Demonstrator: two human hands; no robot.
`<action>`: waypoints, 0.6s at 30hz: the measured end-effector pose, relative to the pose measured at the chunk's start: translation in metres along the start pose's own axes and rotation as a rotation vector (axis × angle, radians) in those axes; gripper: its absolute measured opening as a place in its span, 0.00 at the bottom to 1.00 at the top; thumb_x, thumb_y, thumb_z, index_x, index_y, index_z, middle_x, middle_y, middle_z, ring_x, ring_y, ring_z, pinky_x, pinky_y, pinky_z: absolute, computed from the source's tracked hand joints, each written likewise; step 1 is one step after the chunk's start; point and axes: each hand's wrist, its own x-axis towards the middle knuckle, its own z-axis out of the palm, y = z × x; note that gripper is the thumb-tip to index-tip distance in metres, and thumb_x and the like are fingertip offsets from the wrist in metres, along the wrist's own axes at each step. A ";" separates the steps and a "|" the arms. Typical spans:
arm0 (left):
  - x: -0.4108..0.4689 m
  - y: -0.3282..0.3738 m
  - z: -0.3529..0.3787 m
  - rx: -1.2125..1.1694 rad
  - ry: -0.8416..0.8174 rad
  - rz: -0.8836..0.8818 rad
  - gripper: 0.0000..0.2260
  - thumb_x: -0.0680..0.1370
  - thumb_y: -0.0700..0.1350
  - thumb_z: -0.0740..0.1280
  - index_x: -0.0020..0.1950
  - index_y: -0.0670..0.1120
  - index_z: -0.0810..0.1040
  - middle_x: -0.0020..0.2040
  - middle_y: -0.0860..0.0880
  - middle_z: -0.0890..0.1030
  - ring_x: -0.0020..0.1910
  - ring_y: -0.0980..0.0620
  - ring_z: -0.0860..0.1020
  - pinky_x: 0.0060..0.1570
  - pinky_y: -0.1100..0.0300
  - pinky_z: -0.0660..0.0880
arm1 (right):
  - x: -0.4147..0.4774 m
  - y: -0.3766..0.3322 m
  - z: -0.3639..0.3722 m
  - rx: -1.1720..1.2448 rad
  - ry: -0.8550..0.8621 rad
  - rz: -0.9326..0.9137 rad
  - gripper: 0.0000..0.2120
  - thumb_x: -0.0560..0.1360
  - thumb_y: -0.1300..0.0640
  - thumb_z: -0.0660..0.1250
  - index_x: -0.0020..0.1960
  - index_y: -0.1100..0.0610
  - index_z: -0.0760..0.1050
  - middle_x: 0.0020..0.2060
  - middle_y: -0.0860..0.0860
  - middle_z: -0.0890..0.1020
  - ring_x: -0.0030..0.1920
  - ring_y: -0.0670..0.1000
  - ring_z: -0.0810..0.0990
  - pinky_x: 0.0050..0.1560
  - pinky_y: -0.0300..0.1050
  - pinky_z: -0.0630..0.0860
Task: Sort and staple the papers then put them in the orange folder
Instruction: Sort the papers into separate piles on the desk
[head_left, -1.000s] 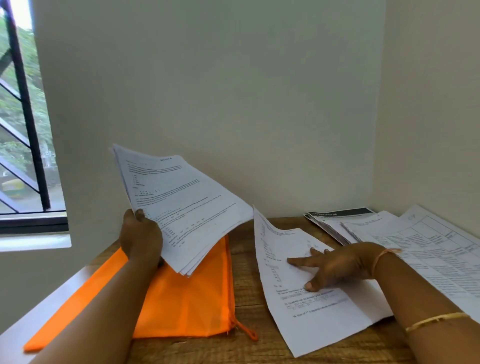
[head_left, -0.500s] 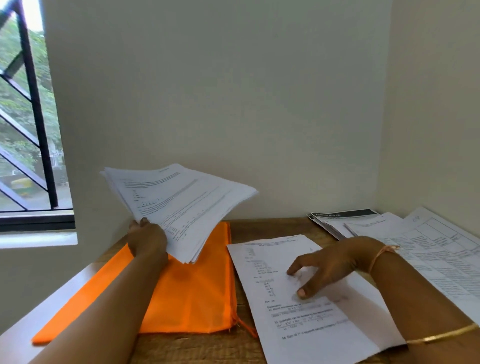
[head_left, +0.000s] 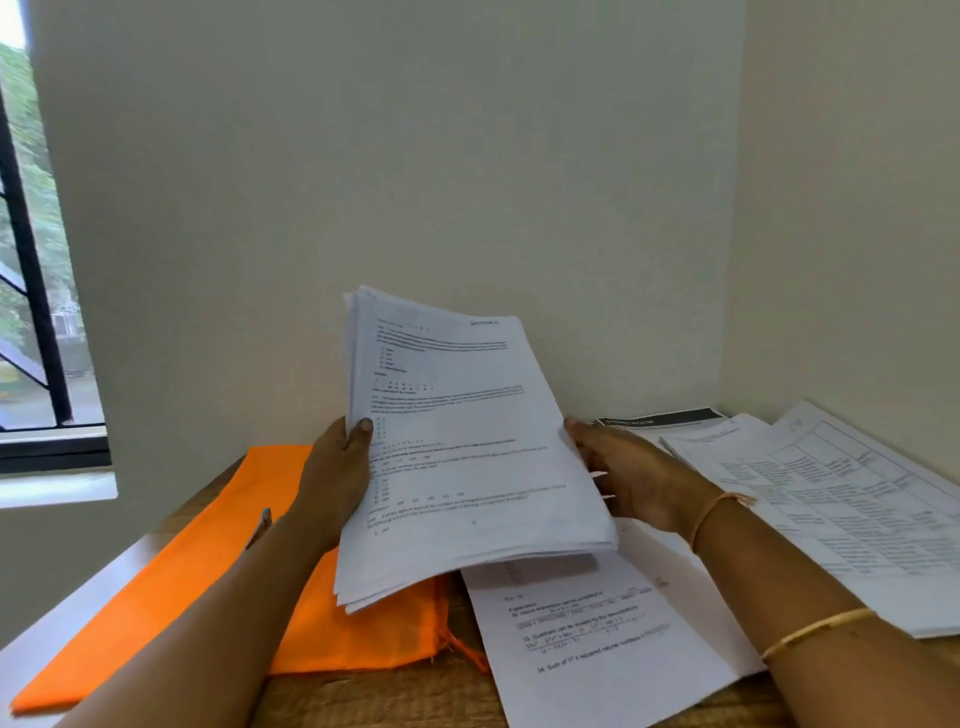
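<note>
Stack of printed sheets, raised over the orange folder. Our left hand grips its left edge, thumb in front; our right hand pinches the right edge. We should clamp left firmly and peel single pages.

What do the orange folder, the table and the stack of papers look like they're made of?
Orange folder: probably thin fabric, matte; it wrinkles softly and a cord trails from its corner. Table: wood or wood-look laminate, brown grain showing; cannot tell which. Stack of papers: plain white printed paper, sheets bending and fanning at the edges.
</note>
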 end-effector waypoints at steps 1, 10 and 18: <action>-0.001 0.001 0.001 -0.016 -0.020 0.007 0.13 0.82 0.48 0.56 0.60 0.43 0.74 0.51 0.47 0.78 0.49 0.47 0.76 0.44 0.58 0.69 | 0.001 0.001 0.003 -0.009 -0.010 -0.025 0.15 0.77 0.45 0.63 0.52 0.57 0.77 0.47 0.54 0.82 0.46 0.54 0.80 0.47 0.48 0.78; -0.014 0.009 0.005 -0.256 -0.160 -0.029 0.07 0.81 0.48 0.59 0.54 0.49 0.76 0.48 0.50 0.82 0.44 0.52 0.81 0.34 0.63 0.78 | 0.012 0.001 0.001 -0.139 0.177 -0.078 0.12 0.74 0.53 0.69 0.53 0.59 0.77 0.50 0.58 0.82 0.52 0.62 0.80 0.57 0.62 0.76; -0.014 0.008 0.002 -0.258 -0.146 -0.016 0.08 0.80 0.49 0.60 0.54 0.49 0.75 0.48 0.51 0.82 0.43 0.53 0.81 0.32 0.66 0.78 | 0.013 0.001 0.002 -0.214 0.240 -0.105 0.10 0.78 0.54 0.64 0.54 0.59 0.77 0.54 0.57 0.81 0.55 0.59 0.78 0.59 0.57 0.76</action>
